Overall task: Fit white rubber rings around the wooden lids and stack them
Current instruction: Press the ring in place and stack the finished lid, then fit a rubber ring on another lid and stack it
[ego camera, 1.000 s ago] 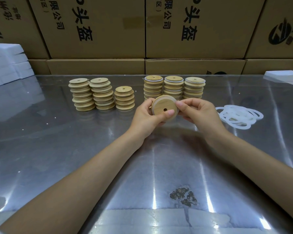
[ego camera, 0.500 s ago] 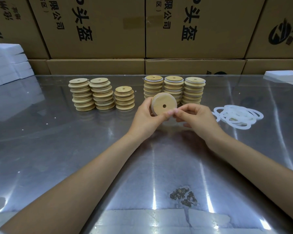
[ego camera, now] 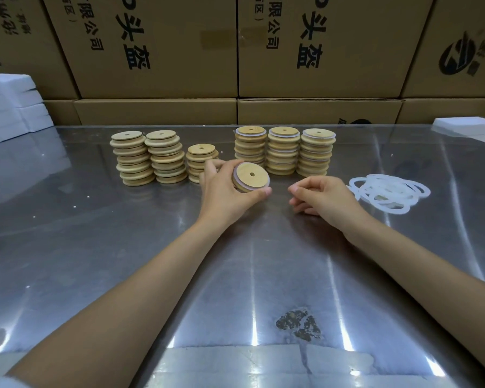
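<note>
Right now the wooden lid [ego camera: 251, 177] (it has a white ring around its edge and a small hole in the middle) sits tilted in the left hand [ego camera: 226, 191], with the thumb under it and the other fingers curled behind it. Just beside it, not touching, the right hand [ego camera: 324, 198] holds nothing, its fingers loosely bent. Behind stand stacks of ringed lids [ego camera: 284, 151] and stacks of plain lids [ego camera: 149, 158]. Loose white rings [ego camera: 389, 193] lie on the shiny table [ego camera: 95, 233].
</note>
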Demonstrator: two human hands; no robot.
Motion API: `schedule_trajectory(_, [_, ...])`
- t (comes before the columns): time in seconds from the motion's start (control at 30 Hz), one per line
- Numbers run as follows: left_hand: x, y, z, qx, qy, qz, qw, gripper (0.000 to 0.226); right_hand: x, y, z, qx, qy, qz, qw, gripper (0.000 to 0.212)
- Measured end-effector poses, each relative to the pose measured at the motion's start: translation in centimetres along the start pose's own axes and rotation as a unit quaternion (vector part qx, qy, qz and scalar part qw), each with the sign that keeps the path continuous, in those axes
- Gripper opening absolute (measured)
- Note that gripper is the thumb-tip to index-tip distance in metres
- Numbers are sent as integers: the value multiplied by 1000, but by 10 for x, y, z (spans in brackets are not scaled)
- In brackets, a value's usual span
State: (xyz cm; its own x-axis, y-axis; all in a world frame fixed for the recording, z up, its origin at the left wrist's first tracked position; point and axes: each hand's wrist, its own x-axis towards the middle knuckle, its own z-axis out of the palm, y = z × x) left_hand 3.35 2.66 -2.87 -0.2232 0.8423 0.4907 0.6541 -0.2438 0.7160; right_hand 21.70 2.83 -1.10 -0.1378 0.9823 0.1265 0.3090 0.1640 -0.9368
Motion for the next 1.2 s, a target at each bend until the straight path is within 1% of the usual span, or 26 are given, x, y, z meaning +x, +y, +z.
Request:
schedule_trajectory(0.07, [4, -3, 0, 7, 3, -27, 1000, 66, 0, 2, -2, -68, 13, -21, 997, 15])
schedule_trajectory(0.1, [6, -5, 1, 9, 7, -35, 999, 67, 1, 3, -5, -142, 34, -50, 988, 14])
schedule_trajectory(0.13, [8, -6, 1, 11, 12, -39, 999, 67, 1, 5, -9, -231, 63, -80, 968, 11])
schedule_trajectory(0.17, [9, -7, 2, 12, 17, -40, 999, 67, 1, 5, -12, -313, 97, -100, 939, 10])
schedule_trajectory(0.2, [10, -7, 3, 14, 23, -39, 999, 68, 1, 4, -16, -373, 130, -110, 912, 10])
schedule_trajectory(0.27, [15, -8, 4, 23, 30, -34, 999, 68, 3, 5, -25, -443, 161, -102, 876, 15])
schedule_trajectory(0.33, [20, -6, 5, 31, 35, -32, 998, 67, 4, 9, -31, -503, 150, -74, 848, 20])
schedule_trajectory(0.37, [22, -5, 6, 32, 38, -33, 998, 66, 5, 11, -33, -521, 142, -61, 840, 21])
schedule_trajectory(0.47, [28, -4, 9, 22, 37, -38, 998, 63, 7, 15, -36, -546, 128, -40, 827, 20])
schedule_trajectory(0.6, [31, -6, 12, 25, 14, -44, 999, 67, 9, 15, -33, -554, 111, -49, 824, 20])
schedule_trajectory(0.8, [31, -8, 13, 14, -13, -57, 998, 69, 9, 14, -30, -533, 106, -78, 836, 18])
schedule_trajectory(0.93, [34, -10, 13, 7, -52, -87, 995, 83, 8, 12, -26, -498, 91, -97, 857, 17])
schedule_trajectory(1.0, [36, -11, 14, 8, -67, -92, 993, 86, 7, 12, -25, -480, 83, -109, 866, 17])
schedule_trajectory(1.1, [37, -12, 14, 15, -78, -91, 993, 87, 8, 13, -25, -461, 68, -125, 876, 15])
schedule_trajectory(1.2, [36, -12, 14, 9, -78, -91, 993, 90, 9, 14, -24, -456, 67, -134, 877, 16])
